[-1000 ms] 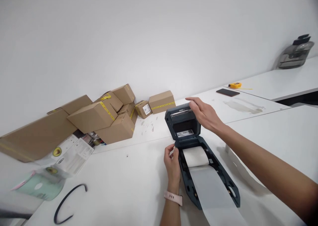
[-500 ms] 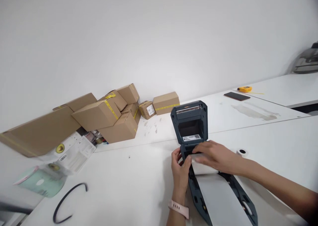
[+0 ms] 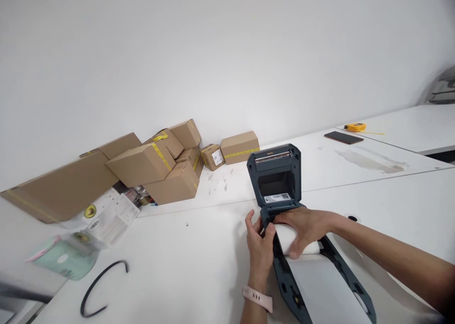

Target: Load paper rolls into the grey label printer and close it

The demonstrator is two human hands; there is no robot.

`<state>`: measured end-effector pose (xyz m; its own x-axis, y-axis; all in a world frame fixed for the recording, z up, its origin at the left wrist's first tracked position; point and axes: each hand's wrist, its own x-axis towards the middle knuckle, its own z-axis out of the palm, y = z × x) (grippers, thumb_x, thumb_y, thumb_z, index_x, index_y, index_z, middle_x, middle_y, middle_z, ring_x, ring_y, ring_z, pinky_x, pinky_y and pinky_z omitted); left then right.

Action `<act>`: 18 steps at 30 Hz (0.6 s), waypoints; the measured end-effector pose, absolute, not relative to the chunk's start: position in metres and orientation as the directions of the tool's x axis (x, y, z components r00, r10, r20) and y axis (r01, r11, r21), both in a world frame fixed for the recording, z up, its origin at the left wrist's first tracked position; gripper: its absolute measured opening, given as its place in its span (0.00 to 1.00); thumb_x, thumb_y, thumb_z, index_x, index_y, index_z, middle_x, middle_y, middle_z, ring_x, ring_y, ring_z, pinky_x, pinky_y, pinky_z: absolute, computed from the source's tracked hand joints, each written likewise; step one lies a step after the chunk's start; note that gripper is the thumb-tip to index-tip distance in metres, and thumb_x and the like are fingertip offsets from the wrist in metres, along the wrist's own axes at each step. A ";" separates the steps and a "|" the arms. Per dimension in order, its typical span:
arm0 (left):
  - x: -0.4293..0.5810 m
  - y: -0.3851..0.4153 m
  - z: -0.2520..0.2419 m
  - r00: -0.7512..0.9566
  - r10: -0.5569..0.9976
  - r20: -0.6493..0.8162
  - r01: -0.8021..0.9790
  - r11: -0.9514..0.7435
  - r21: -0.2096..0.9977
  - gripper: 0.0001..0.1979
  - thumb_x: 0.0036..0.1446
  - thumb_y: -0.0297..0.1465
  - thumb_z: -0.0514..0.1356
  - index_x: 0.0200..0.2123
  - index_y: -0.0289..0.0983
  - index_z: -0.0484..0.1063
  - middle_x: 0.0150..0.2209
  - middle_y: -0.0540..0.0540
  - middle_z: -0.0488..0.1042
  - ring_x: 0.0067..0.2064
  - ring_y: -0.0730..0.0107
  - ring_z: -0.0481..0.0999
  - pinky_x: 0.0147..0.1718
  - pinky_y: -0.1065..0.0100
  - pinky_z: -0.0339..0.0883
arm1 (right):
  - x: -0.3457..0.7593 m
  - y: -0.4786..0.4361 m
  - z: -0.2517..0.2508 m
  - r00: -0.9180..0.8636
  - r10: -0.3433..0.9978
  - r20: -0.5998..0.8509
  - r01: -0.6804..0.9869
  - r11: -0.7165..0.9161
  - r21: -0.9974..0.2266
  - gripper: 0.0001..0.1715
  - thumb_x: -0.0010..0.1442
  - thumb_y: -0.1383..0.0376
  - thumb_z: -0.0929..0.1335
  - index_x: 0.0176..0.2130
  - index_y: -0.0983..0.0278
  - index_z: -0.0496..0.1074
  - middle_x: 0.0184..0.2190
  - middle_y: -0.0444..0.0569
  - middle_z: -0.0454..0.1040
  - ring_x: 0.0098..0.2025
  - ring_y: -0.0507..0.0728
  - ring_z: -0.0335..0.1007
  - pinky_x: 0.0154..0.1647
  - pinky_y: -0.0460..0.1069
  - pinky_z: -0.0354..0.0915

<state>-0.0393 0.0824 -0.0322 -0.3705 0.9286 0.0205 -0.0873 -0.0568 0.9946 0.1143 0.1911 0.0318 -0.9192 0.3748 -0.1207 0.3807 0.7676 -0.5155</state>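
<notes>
A dark blue-grey label printer (image 3: 295, 172) lies on the white table with its lid tipped up. Inside its body is a white paper roll (image 3: 284, 237), from which a wide paper strip (image 3: 325, 286) runs down toward me. My right hand (image 3: 307, 226) reaches in from the right and grips the roll, fingers over its far side and thumb on its near face. At the printer's left side, my left hand (image 3: 260, 250) holds the edge, thumb near the roll's end and some fingers hidden behind the wall.
Several cardboard boxes (image 3: 142, 165) are piled against the wall on the left. Near them lie plastic packets (image 3: 113, 219), a green pouch (image 3: 66, 257) and a curved black strip (image 3: 87, 291). A phone (image 3: 343, 137) and a yellow tape measure (image 3: 355, 127) lie at the back right.
My right hand has closed further around the roll, its thumb shifting down onto the near face. The left hand stays at the printer's side. The whole view has shifted slightly.
</notes>
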 end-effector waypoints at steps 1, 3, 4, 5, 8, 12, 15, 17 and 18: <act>-0.039 0.082 -0.032 -0.371 0.928 0.025 -0.086 -0.061 0.994 0.33 0.59 0.39 0.62 0.63 0.38 0.52 0.57 0.34 0.73 0.55 0.60 0.76 0.55 0.60 0.64 | 0.115 0.192 0.035 -0.921 0.360 -0.152 0.381 0.742 -0.551 0.46 0.39 0.41 0.76 0.53 0.58 0.74 0.50 0.51 0.77 0.51 0.70 0.73 0.51 0.59 0.67; -0.039 0.082 -0.034 -0.375 0.926 0.035 -0.092 -0.075 0.993 0.34 0.58 0.39 0.63 0.63 0.38 0.52 0.57 0.34 0.73 0.55 0.60 0.76 0.55 0.60 0.64 | 0.118 0.194 0.041 -0.920 0.341 -0.194 0.384 0.685 -0.619 0.44 0.38 0.43 0.77 0.51 0.59 0.74 0.47 0.50 0.78 0.48 0.68 0.74 0.48 0.58 0.69; -0.039 0.083 -0.035 -0.379 0.925 0.036 -0.098 -0.079 0.992 0.34 0.58 0.39 0.63 0.63 0.38 0.52 0.57 0.34 0.73 0.55 0.60 0.75 0.55 0.61 0.64 | 0.119 0.196 0.044 -0.918 0.340 -0.203 0.387 0.663 -0.641 0.42 0.38 0.44 0.77 0.50 0.60 0.75 0.46 0.50 0.78 0.47 0.67 0.75 0.46 0.57 0.70; -0.039 0.083 -0.036 -0.385 0.922 0.033 -0.103 -0.079 0.992 0.35 0.57 0.40 0.63 0.63 0.38 0.53 0.57 0.34 0.72 0.55 0.60 0.75 0.55 0.61 0.64 | 0.119 0.197 0.046 -0.919 0.336 -0.207 0.385 0.649 -0.657 0.41 0.37 0.45 0.77 0.48 0.60 0.76 0.44 0.49 0.78 0.45 0.66 0.75 0.45 0.56 0.71; -0.039 0.084 -0.039 -0.406 0.914 0.015 -0.113 -0.067 0.991 0.36 0.55 0.40 0.65 0.62 0.38 0.54 0.58 0.34 0.72 0.55 0.60 0.75 0.55 0.62 0.65 | 0.121 0.202 0.053 -0.929 0.299 -0.217 0.362 0.620 -0.696 0.38 0.37 0.48 0.78 0.46 0.61 0.77 0.40 0.48 0.78 0.41 0.65 0.75 0.42 0.55 0.71; -0.039 0.086 -0.039 -0.410 0.912 0.002 -0.136 -0.064 0.989 0.36 0.55 0.41 0.65 0.62 0.38 0.54 0.59 0.32 0.70 0.56 0.58 0.74 0.54 0.60 0.66 | 0.131 0.205 0.065 -0.967 0.164 -0.197 0.251 0.448 -0.858 0.41 0.35 0.51 0.79 0.48 0.64 0.74 0.45 0.49 0.77 0.46 0.64 0.73 0.48 0.54 0.68; -0.039 0.086 -0.036 -0.408 0.913 -0.017 -0.141 -0.045 0.989 0.35 0.56 0.39 0.65 0.61 0.38 0.54 0.59 0.32 0.70 0.56 0.59 0.74 0.53 0.61 0.66 | 0.156 0.205 0.075 -0.980 0.170 -0.106 0.145 0.239 -0.960 0.51 0.34 0.50 0.79 0.55 0.65 0.68 0.48 0.52 0.76 0.48 0.63 0.73 0.49 0.53 0.67; -0.039 0.085 -0.033 -0.405 0.914 -0.016 -0.131 -0.040 0.991 0.34 0.57 0.38 0.64 0.62 0.38 0.54 0.59 0.33 0.70 0.56 0.60 0.74 0.54 0.62 0.65 | 0.181 0.206 0.080 -0.956 0.294 0.000 0.060 0.195 -0.979 0.57 0.35 0.46 0.78 0.59 0.64 0.65 0.47 0.54 0.76 0.47 0.63 0.73 0.48 0.53 0.67; -0.038 0.085 -0.032 -0.403 0.915 -0.017 -0.129 -0.038 0.991 0.33 0.57 0.38 0.64 0.62 0.38 0.54 0.59 0.34 0.70 0.56 0.61 0.74 0.54 0.62 0.65 | 0.194 0.206 0.081 -0.926 0.374 0.056 0.024 0.205 -0.978 0.56 0.36 0.44 0.77 0.59 0.63 0.65 0.47 0.55 0.76 0.47 0.63 0.74 0.48 0.54 0.67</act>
